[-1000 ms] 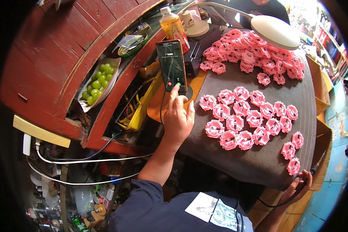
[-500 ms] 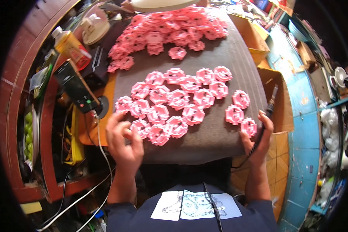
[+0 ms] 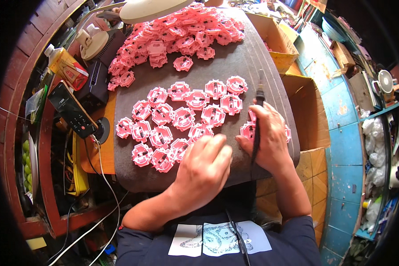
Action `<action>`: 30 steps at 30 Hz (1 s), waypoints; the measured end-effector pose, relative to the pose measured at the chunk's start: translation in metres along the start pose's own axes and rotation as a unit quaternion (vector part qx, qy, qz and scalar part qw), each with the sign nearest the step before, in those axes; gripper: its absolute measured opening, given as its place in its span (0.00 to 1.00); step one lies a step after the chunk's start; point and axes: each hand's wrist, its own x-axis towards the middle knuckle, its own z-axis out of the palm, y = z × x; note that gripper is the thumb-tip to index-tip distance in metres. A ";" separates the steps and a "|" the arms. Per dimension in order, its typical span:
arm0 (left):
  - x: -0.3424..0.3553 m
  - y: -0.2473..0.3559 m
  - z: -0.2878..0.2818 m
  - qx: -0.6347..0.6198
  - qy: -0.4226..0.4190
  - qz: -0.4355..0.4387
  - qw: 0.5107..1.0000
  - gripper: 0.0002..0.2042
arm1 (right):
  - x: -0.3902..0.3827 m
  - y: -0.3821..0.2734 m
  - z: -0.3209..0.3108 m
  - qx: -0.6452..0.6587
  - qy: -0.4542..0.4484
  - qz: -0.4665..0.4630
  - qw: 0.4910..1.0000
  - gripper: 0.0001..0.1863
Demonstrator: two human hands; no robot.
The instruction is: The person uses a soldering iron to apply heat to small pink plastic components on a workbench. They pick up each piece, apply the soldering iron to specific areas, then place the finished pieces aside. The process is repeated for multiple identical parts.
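Note:
My right hand (image 3: 270,137) grips a soldering iron (image 3: 260,94) with a black handle, its thin metal tip pointing up and away from me. Under and beside that hand lie a few pink plastic parts, partly covered by it. My left hand (image 3: 206,165) is closed, fingers curled and pressed together, at the near right end of a loose group of pink plastic parts (image 3: 162,114) with small dark pieces across their middles. Whatever is between its fingertips is hidden.
A large heap of similar pink parts (image 3: 177,33) covers the far end of the dark work board (image 3: 235,177). A round white lamp head (image 3: 153,9) hangs above it. Left stand a phone (image 3: 73,108), a bottle (image 3: 66,68) and cables. Cardboard boxes (image 3: 306,108) stand right.
My left hand has moved right from the group's left side, its fingers now curled. My right hand has shifted left with the soldering iron, over the separate parts. The whole view has shifted slightly.

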 end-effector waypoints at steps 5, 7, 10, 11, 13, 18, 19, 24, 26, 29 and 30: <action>0.054 -0.012 0.015 0.123 -0.041 -0.027 0.991 0.16 | 0.008 0.023 0.003 -0.017 0.004 0.032 0.999 0.32; 0.065 -0.017 0.027 0.176 -0.061 -0.035 0.982 0.16 | 0.009 0.044 -0.003 -0.069 0.028 0.035 0.997 0.30; 0.066 -0.021 0.042 0.253 -0.081 -0.026 0.964 0.16 | 0.008 0.065 -0.014 -0.162 0.079 0.065 0.981 0.29; 0.067 -0.021 0.044 0.259 -0.107 -0.032 0.959 0.16 | 0.006 0.067 -0.019 -0.162 0.116 0.050 0.979 0.29; 0.067 -0.017 0.048 0.226 -0.091 -0.011 0.970 0.15 | -0.004 0.060 -0.025 -0.075 0.139 0.021 0.987 0.29; 0.048 0.002 0.054 0.114 -0.057 0.014 0.992 0.13 | -0.040 0.018 -0.010 0.124 0.099 0.002 0.987 0.30; 0.044 0.003 0.054 0.093 -0.055 0.013 0.994 0.13 | -0.044 0.012 -0.007 0.134 0.097 -0.011 0.986 0.30; 0.038 -0.005 0.058 0.004 -0.025 0.017 1.000 0.16 | -0.045 -0.002 0.002 0.110 0.107 -0.046 0.987 0.28; 0.035 -0.005 0.058 -0.035 -0.012 0.019 0.999 0.17 | -0.043 -0.006 0.003 0.085 0.115 -0.055 0.988 0.27; 0.031 -0.006 0.060 -0.073 0.001 0.025 0.997 0.17 | -0.046 -0.005 0.004 0.106 0.121 -0.062 0.985 0.25; 0.030 -0.006 0.061 -0.082 0.003 0.027 0.996 0.17 | -0.047 -0.005 0.004 0.108 0.120 -0.066 0.985 0.25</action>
